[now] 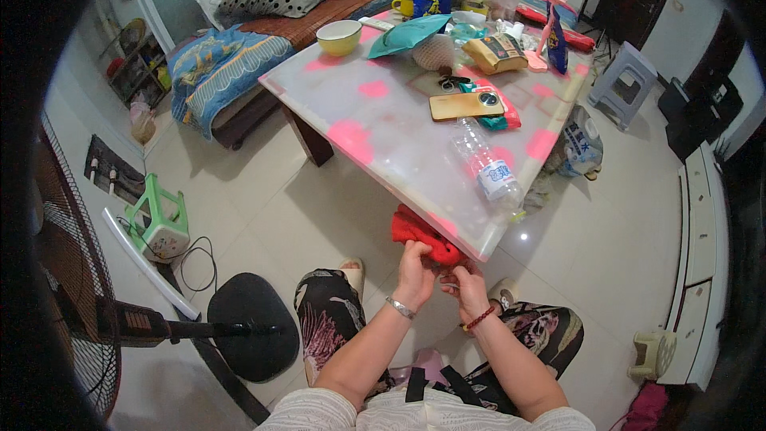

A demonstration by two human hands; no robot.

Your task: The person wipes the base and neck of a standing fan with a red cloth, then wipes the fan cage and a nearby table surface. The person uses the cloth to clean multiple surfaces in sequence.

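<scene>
A bunched piece of red knitted fabric (422,238) is held just off the near edge of the table, partly hidden beneath it. My left hand (417,269) grips its lower left part, with a silver bracelet on the wrist. Close beside it, my right hand (465,287) has its fingertips pinched at the fabric's lower right end; a red bead bracelet circles that wrist. Whatever the fingertips hold between them is too small to make out.
The table (395,114) bears an empty plastic bottle (491,170) near its corner, a gold phone (467,106), a yellow bowl (339,38) and several packets. A black fan base (252,326) stands left, a green stool (160,221) beyond it, and a grey stool (625,85) at right.
</scene>
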